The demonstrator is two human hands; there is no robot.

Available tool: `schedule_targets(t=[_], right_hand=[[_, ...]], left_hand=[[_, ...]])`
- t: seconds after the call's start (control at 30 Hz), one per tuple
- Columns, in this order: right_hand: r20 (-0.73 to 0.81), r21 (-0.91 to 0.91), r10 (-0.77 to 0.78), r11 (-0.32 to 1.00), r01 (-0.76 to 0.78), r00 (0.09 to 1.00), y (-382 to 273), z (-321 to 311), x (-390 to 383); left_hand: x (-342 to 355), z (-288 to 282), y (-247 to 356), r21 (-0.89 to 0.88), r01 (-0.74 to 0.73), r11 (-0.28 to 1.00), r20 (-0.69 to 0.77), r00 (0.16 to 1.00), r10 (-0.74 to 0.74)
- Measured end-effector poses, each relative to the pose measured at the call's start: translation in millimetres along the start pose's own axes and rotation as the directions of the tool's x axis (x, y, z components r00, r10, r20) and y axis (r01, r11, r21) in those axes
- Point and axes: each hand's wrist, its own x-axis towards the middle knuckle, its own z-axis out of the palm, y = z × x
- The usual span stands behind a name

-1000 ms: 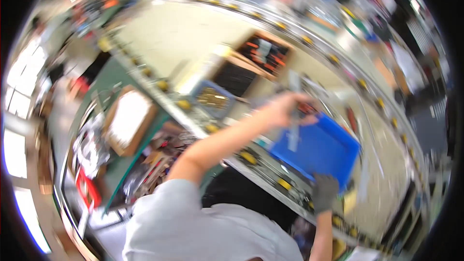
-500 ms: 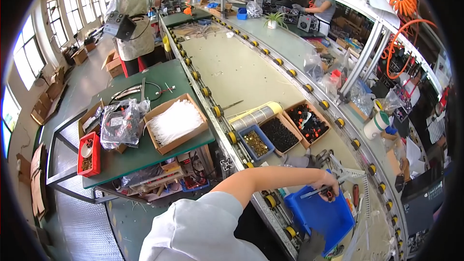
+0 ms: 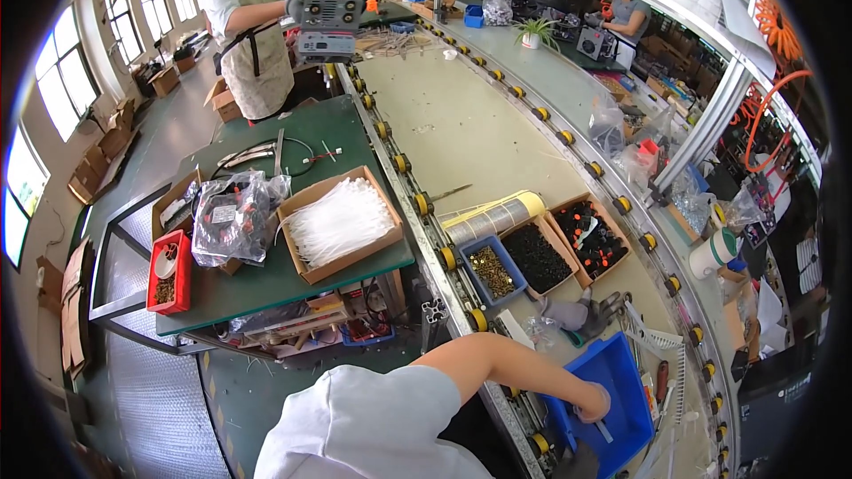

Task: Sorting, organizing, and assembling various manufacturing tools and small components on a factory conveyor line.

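My bare left hand (image 3: 591, 403) reaches down into a blue plastic tray (image 3: 637, 372), its fingers closed and partly hidden. A slim pale grey piece (image 3: 605, 431) sticks out below it; its kind is unclear. At the tray's near edge is my right hand (image 3: 579, 463) in a dark grey glove, its fingers too dark and cut off to read. Beyond the tray lies a loose grey glove with dark fingers (image 3: 577, 312). A screwdriver with a red-brown handle (image 3: 662, 381) rests to the tray's right, beside a white slotted strip (image 3: 680, 377).
Past the glove stand a blue bin of brass-coloured parts (image 3: 491, 271) and boxes of black parts (image 3: 536, 257) and black-orange parts (image 3: 589, 238). Roller rails (image 3: 451, 259) flank the bench. White cable ties (image 3: 342, 223) fill a left-hand box. A co-worker (image 3: 253, 44) holds a grey device (image 3: 327, 27).
My left hand has dropped from above the tray's far side into it; the long metal tool it held no longer shows clearly. The co-worker has raised the device toward the rail.
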Motion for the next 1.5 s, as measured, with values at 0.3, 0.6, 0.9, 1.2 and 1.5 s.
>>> schedule_targets(t=[0.3,0.6,0.9,1.2,1.5], right_hand=[[0.04,0.034,0.074,0.997,-0.075,0.996,-25.3,-24.5,1.5],[0.084,0.046,0.127,0.99,-0.131,0.988,-20.0,-20.1,0.5],[0.022,0.118,0.052,0.992,-0.054,0.998,-17.2,-19.0,-3.9],[0.063,0.018,0.083,0.996,-0.084,0.995,-0.7,0.8,3.1],[0.089,-0.008,0.095,0.996,-0.094,0.992,-8.7,-6.3,-1.5]], left_hand=[[23.9,41.7,17.4,0.007,0.056,0.998,-0.259,0.964,-0.053],[-7.0,19.6,4.1,0.042,-0.016,0.999,-0.23,0.973,0.026],[-43.9,-9.9,-19.9,-0.246,0.178,0.953,-0.054,0.979,-0.197],[-46.0,-3.5,-36.1,-0.218,0.096,0.971,-0.067,0.991,-0.113],[-49.4,10.9,-35.1,-0.292,0.098,0.951,-0.109,0.985,-0.135]])
